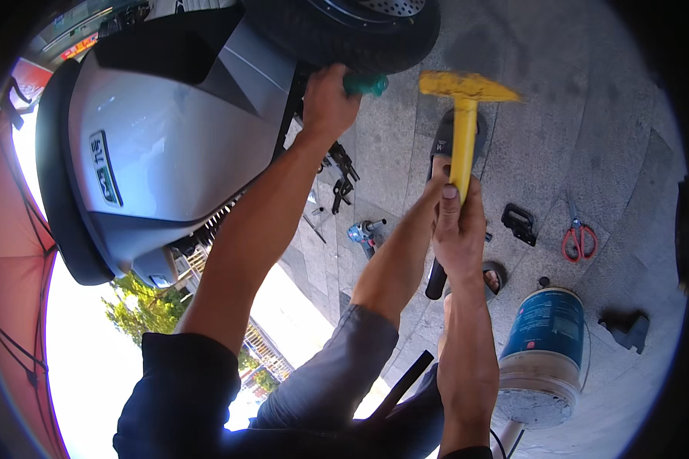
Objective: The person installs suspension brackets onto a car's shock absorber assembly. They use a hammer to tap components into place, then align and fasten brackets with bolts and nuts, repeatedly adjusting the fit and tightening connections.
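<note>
A yellow hammer (pixel 462 145) is upright in my right hand (pixel 458 229), with the fingers closed round its handle. Its head is raised over the pavement, a little to the right of the wheel, and touches nothing that I can see. My left hand (pixel 331 105) is closed round a tool with a green handle (pixel 366 84); the tool's far end is hidden, so its kind does not show. That hand is just under the black tyre (pixel 344 42) of a silver-grey scooter (pixel 153 138), against the lower edge of its body.
Black parts (pixel 343 172) and a blue power tool (pixel 364 236) lie on the paving. To the right are a black bracket (pixel 519 224), red-handled scissors (pixel 579 241), a blue and white bucket (pixel 543 329) and a dark lump (pixel 626 329). My sandalled foot (pixel 445 141) is behind the hammer.
</note>
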Demonstrator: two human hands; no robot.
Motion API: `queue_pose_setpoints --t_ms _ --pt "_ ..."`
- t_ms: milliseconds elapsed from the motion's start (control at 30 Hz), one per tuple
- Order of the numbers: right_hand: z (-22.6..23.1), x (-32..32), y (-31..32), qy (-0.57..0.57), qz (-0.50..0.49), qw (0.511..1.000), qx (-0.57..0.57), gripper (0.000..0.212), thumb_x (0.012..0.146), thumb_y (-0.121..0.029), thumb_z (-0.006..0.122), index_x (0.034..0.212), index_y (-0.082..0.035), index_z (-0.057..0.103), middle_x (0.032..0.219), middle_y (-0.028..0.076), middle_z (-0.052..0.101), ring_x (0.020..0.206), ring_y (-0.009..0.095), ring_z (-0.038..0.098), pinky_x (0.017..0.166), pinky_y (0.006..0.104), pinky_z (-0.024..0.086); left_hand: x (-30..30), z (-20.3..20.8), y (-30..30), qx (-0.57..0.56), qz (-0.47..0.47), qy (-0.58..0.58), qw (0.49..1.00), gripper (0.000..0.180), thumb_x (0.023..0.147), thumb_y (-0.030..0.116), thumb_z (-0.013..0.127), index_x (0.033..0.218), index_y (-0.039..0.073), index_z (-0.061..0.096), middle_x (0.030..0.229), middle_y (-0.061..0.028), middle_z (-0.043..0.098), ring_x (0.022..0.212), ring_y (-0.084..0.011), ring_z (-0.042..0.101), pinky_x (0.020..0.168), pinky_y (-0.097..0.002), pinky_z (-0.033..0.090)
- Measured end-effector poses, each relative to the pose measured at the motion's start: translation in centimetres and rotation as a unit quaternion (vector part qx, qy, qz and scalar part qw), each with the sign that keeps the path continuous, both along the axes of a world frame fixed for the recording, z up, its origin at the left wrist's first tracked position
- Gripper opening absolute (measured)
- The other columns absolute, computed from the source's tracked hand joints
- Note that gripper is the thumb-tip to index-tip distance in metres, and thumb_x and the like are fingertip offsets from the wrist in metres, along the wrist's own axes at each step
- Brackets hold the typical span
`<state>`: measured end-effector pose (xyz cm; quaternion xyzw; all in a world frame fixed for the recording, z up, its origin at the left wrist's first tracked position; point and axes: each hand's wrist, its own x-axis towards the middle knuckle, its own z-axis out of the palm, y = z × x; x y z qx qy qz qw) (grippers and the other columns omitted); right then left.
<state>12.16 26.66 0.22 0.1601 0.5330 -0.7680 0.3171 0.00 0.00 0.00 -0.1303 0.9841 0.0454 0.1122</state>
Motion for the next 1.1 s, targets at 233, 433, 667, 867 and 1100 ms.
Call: queue_pose_setpoints --t_ms 233,433,667,867,1100 --pt "0.5 -0.4 5.7 -0.074 -0.032 0.995 0.055 0.055 0.096 -0.050 0.049 0.122 -0.002 0.044 0.069 -0.003 0.039 0.054 0.001 0.037 0.046 0.0168 0.034 0.6 0.0 0.1 -0.005 0.045 0.010 0.999 0.045 0.078 0.023 0.071 0.117 0.004 0.059 0.106 -0.0248 0.064 0.104 -0.0403 0.060 0.088 -0.0464 0.049" --pt "0.0 1.7 5.5 -0.078 -0.019 0.996 0.044 0.063 0.094 -0.056 0.049 0.124 -0.001 0.042 0.068 -0.003 0.037 0.053 0.002 0.036 0.045 0.0181 0.033 1.2 -0.9 -0.5 -0.030 -0.038 0.126 0.991 0.044 0.079 0.025 0.070 0.114 0.001 0.060 0.102 -0.0251 0.065 0.100 -0.0412 0.061 0.087 -0.0463 0.049" --pt "-1.5 4.2 0.6 -0.032 -0.034 0.999 0.008 0.045 0.100 -0.044 0.044 0.123 -0.006 0.046 0.061 -0.004 0.039 0.048 0.003 0.036 0.043 0.0195 0.033 2.3 -1.5 1.0 0.018 0.021 0.179 0.984 0.031 0.075 0.028 0.071 0.097 0.007 0.066 0.092 -0.0191 0.067 0.089 -0.0388 0.064 0.078 -0.0464 0.053" --pt "-3.8 4.3 -4.4 0.047 -0.111 0.991 -0.055 0.039 0.099 -0.045 0.045 0.117 -0.011 0.048 0.063 0.001 0.044 0.047 0.009 0.042 0.045 0.0256 0.038 3.3 -2.1 0.9 -0.034 -0.024 0.223 0.974 0.030 0.079 0.031 0.071 0.094 0.007 0.063 0.088 -0.0172 0.068 0.086 -0.0359 0.065 0.077 -0.0459 0.052" --pt "-5.0 2.7 -5.4 0.157 -0.084 0.984 0.030 0.042 0.101 -0.042 0.040 0.123 -0.007 0.046 0.065 0.001 0.043 0.047 0.010 0.041 0.045 0.0253 0.036 4.8 -2.4 1.1 -0.001 -0.013 0.258 0.966 0.026 0.079 0.028 0.069 0.093 0.007 0.065 0.097 -0.0161 0.067 0.094 -0.0352 0.064 0.080 -0.0448 0.052"
